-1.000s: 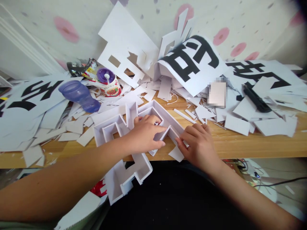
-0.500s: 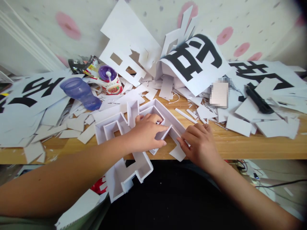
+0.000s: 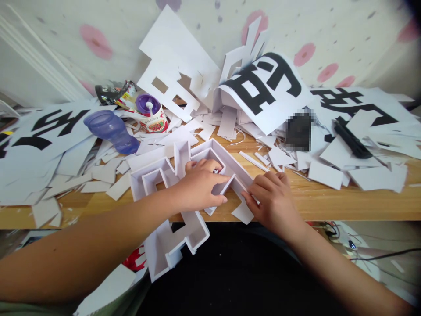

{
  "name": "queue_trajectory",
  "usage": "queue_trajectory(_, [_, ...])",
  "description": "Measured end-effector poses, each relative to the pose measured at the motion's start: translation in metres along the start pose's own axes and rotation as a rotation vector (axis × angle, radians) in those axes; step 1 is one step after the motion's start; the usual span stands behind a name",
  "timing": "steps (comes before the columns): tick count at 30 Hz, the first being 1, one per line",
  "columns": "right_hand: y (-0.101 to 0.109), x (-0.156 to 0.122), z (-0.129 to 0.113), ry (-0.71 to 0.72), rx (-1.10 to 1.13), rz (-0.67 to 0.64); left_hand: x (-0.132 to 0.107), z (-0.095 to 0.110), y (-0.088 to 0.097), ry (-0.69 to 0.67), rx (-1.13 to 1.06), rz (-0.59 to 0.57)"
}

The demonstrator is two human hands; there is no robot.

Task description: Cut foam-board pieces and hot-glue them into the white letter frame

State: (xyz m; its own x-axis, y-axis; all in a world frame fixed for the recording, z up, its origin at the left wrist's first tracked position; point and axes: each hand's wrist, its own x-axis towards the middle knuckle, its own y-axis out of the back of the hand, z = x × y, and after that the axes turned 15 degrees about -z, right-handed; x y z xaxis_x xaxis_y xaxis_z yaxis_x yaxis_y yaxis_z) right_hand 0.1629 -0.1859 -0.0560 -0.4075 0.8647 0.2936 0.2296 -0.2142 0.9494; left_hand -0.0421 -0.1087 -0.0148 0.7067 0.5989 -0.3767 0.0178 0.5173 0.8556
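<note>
A white foam-board character (image 3: 156,254) with upright strip walls lies across the table edge, its near end jutting out over my lap. My left hand (image 3: 204,182) reaches over its middle, the fingers bent over the inner walls and the index finger and thumb at a short wall's corner. Along the outer right side, my right hand (image 3: 272,195) pinches the wall's end between thumb and curled fingers. The fingertips there are partly hidden. Below the right fingers the flat base (image 3: 242,213) shows without a wall.
White board scraps (image 3: 325,174) litter the wooden table (image 3: 329,206). Behind stand a purple cup (image 3: 112,131), a paper tub (image 3: 154,122) and a cut-out board (image 3: 177,48). Printed character sheets (image 3: 259,87) lie about, with a black tool (image 3: 353,139) at right.
The view has tilted slightly, shifting the whole scene a little. Both hands keep nearly the same hold on the foam-board character.
</note>
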Motion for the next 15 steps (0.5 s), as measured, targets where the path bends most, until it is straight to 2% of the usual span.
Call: queue_trajectory(15, [-0.001,0.0023,0.0003,-0.006,0.015,-0.01,-0.0017,0.0017,0.0017,0.006,0.004,-0.024])
